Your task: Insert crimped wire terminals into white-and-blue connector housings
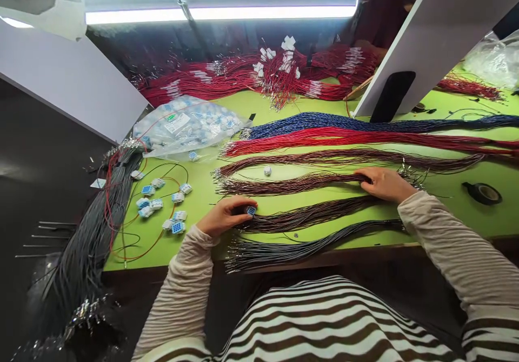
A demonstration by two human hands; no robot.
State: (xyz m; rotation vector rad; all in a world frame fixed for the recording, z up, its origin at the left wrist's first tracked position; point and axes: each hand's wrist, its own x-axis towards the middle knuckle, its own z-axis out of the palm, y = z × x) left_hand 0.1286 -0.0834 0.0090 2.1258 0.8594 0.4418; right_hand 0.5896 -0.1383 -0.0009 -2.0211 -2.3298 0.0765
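Observation:
My left hand (222, 217) pinches a small blue-and-white connector housing (251, 210) between thumb and fingers. It is just beside the left end of a dark brown wire bundle (300, 214). Farther right, my right hand (387, 183) is closed on another bundle of brown wires (292, 184); its fingertips partly hide the wires. Below both hands lies a grey wire bundle (316, 248) with metal terminals at its left end. One loose white housing (267, 171) sits between the brown bundles. Several more blue-and-white housings (156, 204) are scattered left of my left hand.
Blue wires (324, 121) and red wires (324, 137) stretch across the green table (211, 189). A clear bag of housings (190, 124) lies at the back left. Grey wires (93, 226) hang over the left edge. Black tape (482, 193) rests at right. White panels (421, 43) flank the bench.

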